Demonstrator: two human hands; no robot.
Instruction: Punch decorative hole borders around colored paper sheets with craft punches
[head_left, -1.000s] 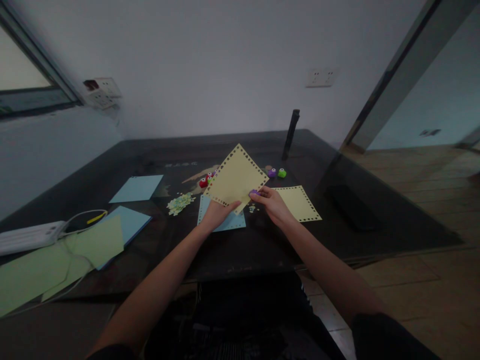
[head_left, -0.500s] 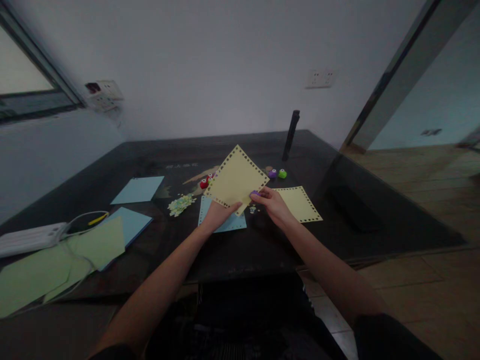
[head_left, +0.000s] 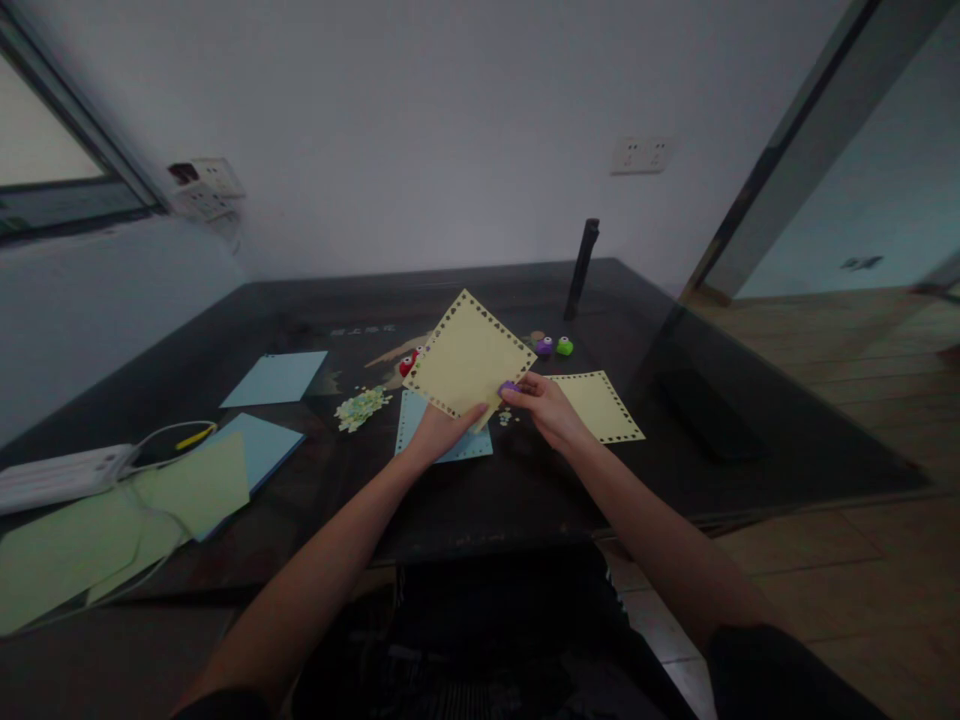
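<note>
My left hand (head_left: 444,428) grips a yellow paper sheet (head_left: 469,355) by its lower edge, thumb on top, and holds it tilted above the table. Small punched shapes run along the sheet's edges. At the sheet's lower right edge, my right hand (head_left: 546,408) pinches a small purple craft punch (head_left: 510,388). Beneath the left hand lies a blue sheet (head_left: 465,446) with punched edges, partly covered. A second punched yellow sheet (head_left: 600,405) rests just right of my right hand. Tiny paper cutouts (head_left: 508,417) lie between the hands.
A pile of paper cutouts (head_left: 362,408) lies left of centre. Red punches (head_left: 409,364), a purple punch (head_left: 544,346) and a green punch (head_left: 565,346) stand farther back. Blue paper (head_left: 276,379), green paper (head_left: 187,490) and a white power strip (head_left: 64,478) are left; a black upright post (head_left: 582,270) stands behind.
The held yellow sheet has shifted and turned slightly to the left against the purple punch. Both hands stay nearly in the same place.
</note>
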